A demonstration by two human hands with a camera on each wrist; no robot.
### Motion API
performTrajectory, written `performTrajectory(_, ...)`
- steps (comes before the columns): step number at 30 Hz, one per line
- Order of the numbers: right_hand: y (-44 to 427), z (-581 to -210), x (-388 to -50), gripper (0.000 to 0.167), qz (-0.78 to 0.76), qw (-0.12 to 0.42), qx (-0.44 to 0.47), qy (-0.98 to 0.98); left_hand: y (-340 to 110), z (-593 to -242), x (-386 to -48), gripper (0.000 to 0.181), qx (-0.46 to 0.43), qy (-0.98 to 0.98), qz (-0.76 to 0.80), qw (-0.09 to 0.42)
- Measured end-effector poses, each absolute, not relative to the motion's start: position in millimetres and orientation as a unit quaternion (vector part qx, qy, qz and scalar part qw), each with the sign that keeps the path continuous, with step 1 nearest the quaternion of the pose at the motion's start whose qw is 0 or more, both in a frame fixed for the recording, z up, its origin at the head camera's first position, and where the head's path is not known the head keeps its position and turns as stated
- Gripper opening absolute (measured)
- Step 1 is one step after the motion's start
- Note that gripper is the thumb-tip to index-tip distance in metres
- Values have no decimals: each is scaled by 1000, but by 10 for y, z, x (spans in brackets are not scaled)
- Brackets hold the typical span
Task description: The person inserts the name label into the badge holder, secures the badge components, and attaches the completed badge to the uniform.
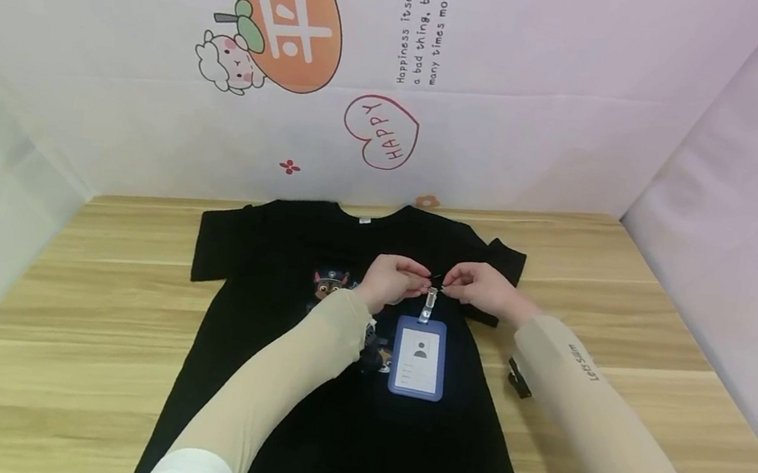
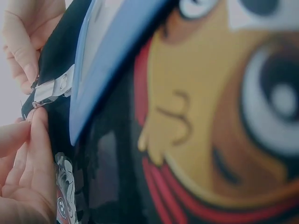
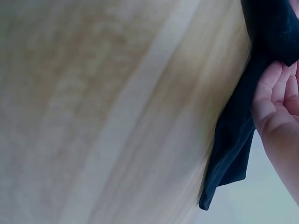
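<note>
A black T-shirt (image 1: pixel 341 450) with a cartoon print (image 1: pixel 328 284) lies spread on the table. On its chest rests a blue badge holder (image 1: pixel 413 396) containing a white card (image 1: pixel 418 362); a strap and metal clip (image 2: pixel 45 91) extend from its top. My left hand (image 1: pixel 395 282) pinches a thin pin-like wire at the clip's end, seen in the left wrist view. Opposite it, my right hand (image 1: pixel 484 287) pinches raised shirt cloth beside the clip. In the right wrist view, the right hand's fingers (image 3: pixel 280 93) curl against the black cloth; their tips are partly hidden.
The wooden table (image 1: pixel 636 333) extends on both sides of the shirt. A small black object (image 1: pixel 520 378) lies beside the right forearm, partly covered by it. A white printed cloth backdrop (image 1: pixel 516 151) rises behind the table, with pale cloth at both sides.
</note>
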State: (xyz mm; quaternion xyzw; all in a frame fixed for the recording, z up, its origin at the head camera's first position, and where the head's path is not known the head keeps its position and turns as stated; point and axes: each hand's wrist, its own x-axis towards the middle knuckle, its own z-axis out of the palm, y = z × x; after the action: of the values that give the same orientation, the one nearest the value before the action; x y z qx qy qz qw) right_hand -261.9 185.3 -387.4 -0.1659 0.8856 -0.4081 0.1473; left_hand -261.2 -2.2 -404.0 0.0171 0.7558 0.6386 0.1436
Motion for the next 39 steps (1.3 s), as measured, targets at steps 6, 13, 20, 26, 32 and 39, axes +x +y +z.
performTrajectory(6, 1844, -3873, -2606, 12, -411, 130, -160, 888, -30, -4022, -2613, 19, 39, 765, 626, 147)
performTrajectory(13, 1837, -3848, -2584, 11, -424, 107, -149, 887, -43, -3980, -2592, 19, 47, 775, 612, 152)
performTrajectory(20, 1815, -3850, -2573, 8, -432, 80, -144, 886, -61, -3972, -2587, 18, 50, 782, 603, 146)
performTrajectory(26, 1810, -3854, -2575, 9, -435, 65, -133, 888, -55, -3959, -2579, 17, 91, 804, 573, 131)
performTrajectory(32, 1805, -3849, -2579, 7, -436, 51, -133, 889, -49, -3943, -2569, 17, 94, 807, 569, 124)
performTrajectory(39, 1772, -3835, -2573, 7, -479, 69, -119, 867, -62, -3935, -2581, 15, 102, 820, 550, 122)
